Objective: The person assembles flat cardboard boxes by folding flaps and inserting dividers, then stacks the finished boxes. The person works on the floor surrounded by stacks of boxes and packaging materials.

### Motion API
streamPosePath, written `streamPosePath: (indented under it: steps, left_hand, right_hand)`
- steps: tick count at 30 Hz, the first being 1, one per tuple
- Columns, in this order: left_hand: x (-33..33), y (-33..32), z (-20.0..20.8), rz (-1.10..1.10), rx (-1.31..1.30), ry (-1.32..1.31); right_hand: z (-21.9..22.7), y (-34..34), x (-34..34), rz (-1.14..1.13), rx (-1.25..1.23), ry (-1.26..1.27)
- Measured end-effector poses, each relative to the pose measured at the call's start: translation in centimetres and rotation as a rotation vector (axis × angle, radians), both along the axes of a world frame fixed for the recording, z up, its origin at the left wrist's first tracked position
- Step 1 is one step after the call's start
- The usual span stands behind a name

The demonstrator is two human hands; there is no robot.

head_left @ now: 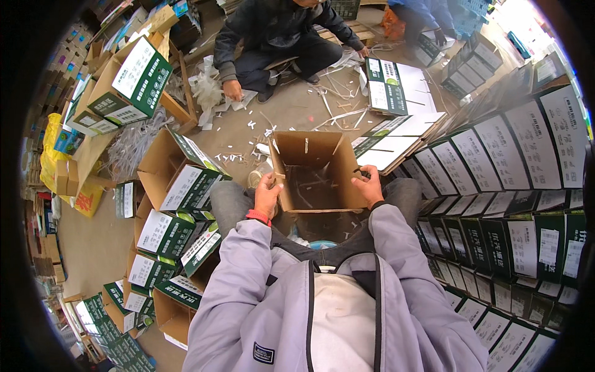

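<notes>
An open brown cardboard box (319,158) stands between my knees, and the floor shows through it. My left hand (267,194) is closed at its left wall, with a small brown bit of cardboard (279,178) at the fingertips; whether that is part of the box I cannot tell. On the opposite side, my right hand (370,186) pinches the right wall near its upper edge. Just beyond the box, to the right, lies a stack of flat green-and-white cartons (396,139).
Folded green-and-white cartons (496,155) stand in rows on my right. Opened cartons (180,186) are piled at my left. Ahead, a person in dark clothes (279,37) sits low among paper scraps (248,124) and straps. Another person in blue (427,15) works at the far right.
</notes>
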State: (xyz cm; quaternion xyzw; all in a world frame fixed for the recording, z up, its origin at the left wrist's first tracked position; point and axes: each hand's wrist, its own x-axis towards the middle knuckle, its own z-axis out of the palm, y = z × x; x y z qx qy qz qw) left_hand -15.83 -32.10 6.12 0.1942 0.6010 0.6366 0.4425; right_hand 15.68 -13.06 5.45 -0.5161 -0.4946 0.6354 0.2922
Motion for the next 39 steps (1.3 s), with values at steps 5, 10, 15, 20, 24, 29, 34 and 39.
streamPosePath:
  steps: [5,10,15,20,24,29,34,39]
  left_hand:
    - [0.3,0.9,0.9,-0.007,-0.015,0.098]
    - [-0.2,-0.3,1.0,0.105,-0.2,0.635]
    - [-2.4,5.5,4.6,0.137,-0.134,1.238]
    - [-5.2,14.0,8.9,-0.46,-0.417,1.707]
    - [-6.7,19.1,8.5,-0.966,-0.639,1.483]
    - [-5.5,19.4,3.0,-0.943,-0.473,1.575]
    - [-2.3,15.0,2.6,-0.727,-0.276,1.658]
    - [-0.6,10.5,-2.4,-0.707,-0.323,1.786]
  right_hand:
    - [1.6,-1.2,-0.4,0.024,0.71,-0.407]
    - [10.9,-5.6,-3.5,0.613,1.089,-0.387]
    - [9.0,-9.4,-2.2,0.968,0.939,-0.574]
    - [5.9,-9.1,-3.0,1.011,0.911,-0.635]
    - [5.9,-9.0,-3.9,1.073,0.754,-0.73]
    - [6.2,-10.9,-6.4,1.203,0.789,-0.76]
    - [5.7,-8.9,-9.1,1.282,0.571,-0.698]
    - [3.8,-6.2,-9.4,1.451,0.22,-0.618]
